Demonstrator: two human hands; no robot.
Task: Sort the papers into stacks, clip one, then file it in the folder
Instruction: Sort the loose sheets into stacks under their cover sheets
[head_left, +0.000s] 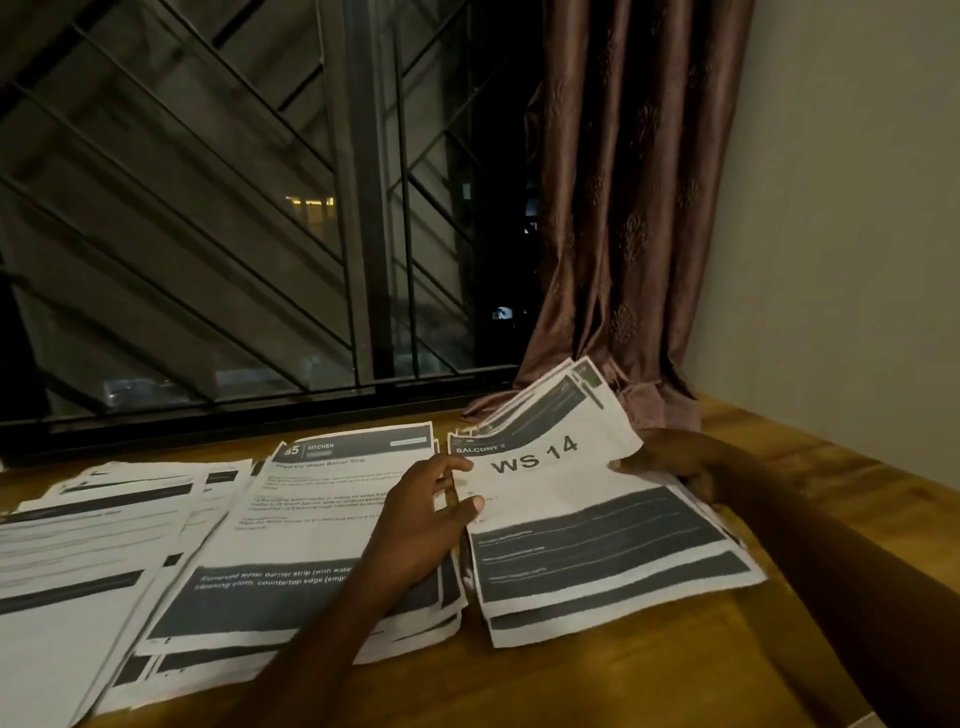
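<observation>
A stack of printed sheets headed "BALCONY" and "WS 14" (582, 519) lies at the right of the wooden table (675, 670), its far edge lifted and fanned. My right hand (675, 460) grips that stack at its right edge, thumb on top. My left hand (426, 519) pinches the top sheet's left edge between thumb and fingers. A stack headed "KITCHEN" (311, 530) lies beside it in the middle. More sheets (88, 551) spread out at the left. No clip or folder is in view.
A barred window (234, 208) runs along the table's far edge. A brown curtain (623, 208) hangs at the back right and pools on the table behind the balcony stack. A plain wall (841, 234) closes the right side.
</observation>
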